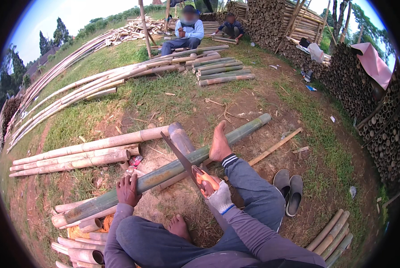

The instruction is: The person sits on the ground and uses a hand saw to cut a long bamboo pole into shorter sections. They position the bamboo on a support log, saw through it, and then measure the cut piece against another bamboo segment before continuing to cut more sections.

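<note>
A thick green bamboo pole (164,173) lies slantwise in front of me, from low on the left to the upper right. My left hand (128,190) is bare and rests over the pole, its fingers spread on it. In my right hand (218,196), which wears a white knit glove, is the orange handle of a handsaw (178,154). Its dark blade reaches up and left across the pole; whether its teeth have cut in cannot be made out. My bare right foot (219,143) presses on the pole beyond the saw. A short bamboo log (181,137) lies behind the pole.
Long pale bamboo poles (93,145) lie at left, cut pieces (81,254) at lower left and a few more (331,236) at lower right. Grey shoes (289,190) stand to my right. Two people sit beyond green bamboo lengths (224,71). Stacked bamboo (342,76) lines the right.
</note>
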The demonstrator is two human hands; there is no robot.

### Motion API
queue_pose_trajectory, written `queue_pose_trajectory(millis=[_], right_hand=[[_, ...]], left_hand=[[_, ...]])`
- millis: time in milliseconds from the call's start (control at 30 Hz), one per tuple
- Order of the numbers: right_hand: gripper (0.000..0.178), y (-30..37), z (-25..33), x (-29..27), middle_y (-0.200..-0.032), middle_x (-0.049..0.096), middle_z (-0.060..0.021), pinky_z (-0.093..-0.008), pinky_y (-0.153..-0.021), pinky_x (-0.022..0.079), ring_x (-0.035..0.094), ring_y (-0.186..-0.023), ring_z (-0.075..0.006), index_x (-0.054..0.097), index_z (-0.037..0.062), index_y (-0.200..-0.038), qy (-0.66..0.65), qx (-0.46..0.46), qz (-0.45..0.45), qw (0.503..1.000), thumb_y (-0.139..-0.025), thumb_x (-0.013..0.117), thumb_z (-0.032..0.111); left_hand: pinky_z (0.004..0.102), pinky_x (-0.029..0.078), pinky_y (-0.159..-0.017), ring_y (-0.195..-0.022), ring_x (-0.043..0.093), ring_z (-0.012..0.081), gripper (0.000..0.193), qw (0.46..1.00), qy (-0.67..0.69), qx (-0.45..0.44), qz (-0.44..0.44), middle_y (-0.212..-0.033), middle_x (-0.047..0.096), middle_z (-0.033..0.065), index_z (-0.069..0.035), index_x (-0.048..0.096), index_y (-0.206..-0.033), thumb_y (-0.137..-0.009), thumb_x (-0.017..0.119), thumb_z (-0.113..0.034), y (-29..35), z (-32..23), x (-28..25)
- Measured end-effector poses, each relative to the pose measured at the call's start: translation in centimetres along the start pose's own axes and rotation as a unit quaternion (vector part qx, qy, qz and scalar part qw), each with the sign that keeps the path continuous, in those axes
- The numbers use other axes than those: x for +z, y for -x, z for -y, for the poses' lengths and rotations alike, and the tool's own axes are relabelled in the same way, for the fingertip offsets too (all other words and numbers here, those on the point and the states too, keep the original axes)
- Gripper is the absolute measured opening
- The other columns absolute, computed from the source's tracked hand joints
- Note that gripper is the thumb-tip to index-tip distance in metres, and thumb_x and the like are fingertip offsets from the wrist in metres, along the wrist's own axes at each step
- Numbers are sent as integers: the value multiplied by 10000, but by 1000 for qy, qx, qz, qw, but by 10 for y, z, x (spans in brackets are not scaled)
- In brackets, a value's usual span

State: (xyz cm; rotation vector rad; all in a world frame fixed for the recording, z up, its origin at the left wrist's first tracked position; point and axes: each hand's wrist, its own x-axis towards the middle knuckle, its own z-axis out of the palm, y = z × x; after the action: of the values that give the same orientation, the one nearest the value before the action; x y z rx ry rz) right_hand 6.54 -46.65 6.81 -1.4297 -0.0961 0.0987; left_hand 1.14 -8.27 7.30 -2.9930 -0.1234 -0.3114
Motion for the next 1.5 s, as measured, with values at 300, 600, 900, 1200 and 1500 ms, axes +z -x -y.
queue_pose_trajectory(millis=[300,600,900,1200,1500], right_hand=[[375,0,-5,-3,-920,711,-30,-261,-638,514,647,-734,-75,688,8,-1261,4,-6,-2,1000,-1029,745,297],[282,1,3,2,-892,702,-35,-242,-608,544,619,-664,-63,670,-4,-1219,-37,12,-5,999,-1047,727,212],[269,0,4,0,-892,704,-32,-246,-603,544,622,-657,-64,674,5,-1218,-29,-3,2,1000,-1049,721,209],[266,1,9,0,-899,707,-44,-251,-597,546,629,-658,-63,672,3,-1218,7,-2,1,1000,-1049,721,202],[270,-3,-8,-3,-872,685,-34,-249,-599,546,623,-664,-68,661,3,-1236,-13,-26,5,1000,-1049,721,190]], left_hand=[[545,449,-1053,-1218,605,337,907,998,29,-14,48,-1257,645,101,-201,533,-1438,-650,960,-343,-5,0,1],[548,461,-1045,-1212,615,342,927,998,31,-21,58,-1242,642,106,-206,526,-1460,-652,961,-342,-5,2,2],[551,488,-1001,-1164,648,343,861,998,22,-15,49,-1229,658,105,-204,527,-1401,-671,958,-352,-5,-1,-1],[540,498,-978,-1135,661,347,834,999,14,-15,47,-1195,666,102,-200,529,-1362,-661,958,-338,-5,-2,-5],[533,500,-965,-1129,658,338,851,999,19,-10,41,-1185,659,95,-208,529,-1372,-655,965,-347,-6,-2,-4]])
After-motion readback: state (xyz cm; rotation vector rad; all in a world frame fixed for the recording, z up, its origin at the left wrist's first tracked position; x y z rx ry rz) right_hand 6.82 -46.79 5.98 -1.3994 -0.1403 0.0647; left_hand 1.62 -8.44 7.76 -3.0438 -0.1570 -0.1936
